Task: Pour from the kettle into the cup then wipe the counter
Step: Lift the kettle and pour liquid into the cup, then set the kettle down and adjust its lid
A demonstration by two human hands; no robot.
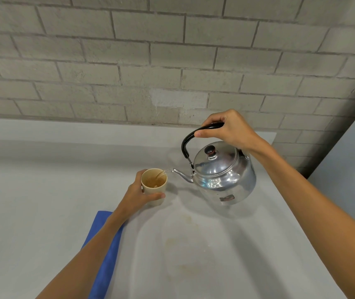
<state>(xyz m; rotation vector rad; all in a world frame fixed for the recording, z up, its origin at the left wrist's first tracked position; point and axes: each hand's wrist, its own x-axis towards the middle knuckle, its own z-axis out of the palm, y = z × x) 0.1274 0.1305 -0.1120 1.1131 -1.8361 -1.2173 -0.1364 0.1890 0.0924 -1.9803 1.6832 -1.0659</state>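
Kettle (221, 175) tipped by right hand (228, 130), grip closed on handle; left hand (139, 196) clasping cup (154, 186), steadying against stream.

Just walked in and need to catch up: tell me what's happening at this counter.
A person is pouring. The right hand grips the black handle of a metal kettle, tilted so a thin stream runs from its spout into a beige cup. The left hand holds that cup on the grey counter. A blue cloth lies under the left forearm, not yet used. Faint stains mark the counter nearer the camera.
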